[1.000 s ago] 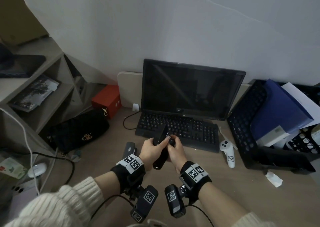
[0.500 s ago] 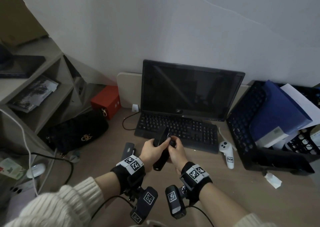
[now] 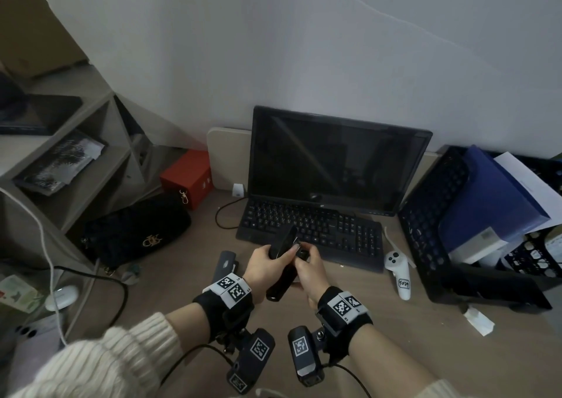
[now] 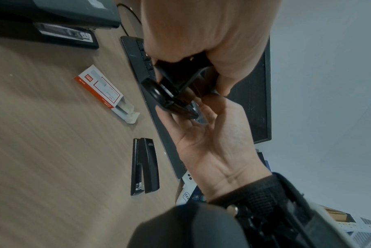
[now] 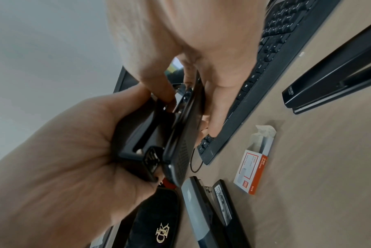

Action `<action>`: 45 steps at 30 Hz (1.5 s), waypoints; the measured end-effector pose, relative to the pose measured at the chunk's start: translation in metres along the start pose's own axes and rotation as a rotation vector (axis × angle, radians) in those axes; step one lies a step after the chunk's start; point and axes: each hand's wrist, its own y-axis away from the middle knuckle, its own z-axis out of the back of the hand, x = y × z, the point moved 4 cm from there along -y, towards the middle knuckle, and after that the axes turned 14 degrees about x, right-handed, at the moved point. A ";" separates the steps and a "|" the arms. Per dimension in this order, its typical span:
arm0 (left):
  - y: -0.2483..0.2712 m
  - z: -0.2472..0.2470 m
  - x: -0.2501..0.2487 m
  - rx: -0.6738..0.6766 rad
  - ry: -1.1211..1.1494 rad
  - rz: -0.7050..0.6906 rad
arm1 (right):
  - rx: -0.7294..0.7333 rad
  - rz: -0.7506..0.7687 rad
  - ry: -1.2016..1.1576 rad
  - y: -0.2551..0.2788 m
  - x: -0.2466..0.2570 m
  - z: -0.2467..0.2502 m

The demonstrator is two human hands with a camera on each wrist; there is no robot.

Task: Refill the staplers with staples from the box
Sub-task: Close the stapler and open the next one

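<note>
Both hands hold a black stapler (image 3: 281,276) tilted in the air just in front of the keyboard. My left hand (image 3: 267,260) grips its body from the left, and the top arm stands a little apart from the base (image 5: 180,134). My right hand (image 3: 307,265) pinches the stapler's front end with thumb and fingers. The red-and-white staple box (image 4: 103,94) lies open on the desk beneath the hands, with staple strips showing at its mouth. A second black stapler (image 4: 146,166) lies shut beside it. A grey stapler (image 5: 201,209) lies opened out to the left.
A keyboard (image 3: 328,230) and a dark monitor (image 3: 334,166) stand right behind the hands. A white controller (image 3: 398,273) lies to the right, next to a black file tray (image 3: 431,233). A black handbag (image 3: 133,233), a red box (image 3: 188,175) and shelves fill the left.
Both hands keep hold of the stapler in nearly the same spot. Only slight finger movement at its front end shows.
</note>
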 end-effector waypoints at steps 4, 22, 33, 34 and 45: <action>0.001 0.001 0.002 0.022 -0.013 -0.006 | -0.018 -0.022 -0.016 0.001 -0.002 0.000; 0.009 0.001 -0.009 0.039 -0.098 -0.109 | 0.002 0.018 -0.100 0.003 0.009 0.005; 0.010 0.003 -0.013 0.027 -0.109 -0.130 | -0.014 0.043 -0.089 0.002 0.016 0.004; 0.011 0.002 -0.013 0.031 -0.110 -0.132 | -0.018 0.040 -0.084 0.001 0.015 0.004; 0.012 0.001 -0.013 0.058 -0.095 -0.116 | -0.029 0.003 -0.101 0.001 0.009 0.005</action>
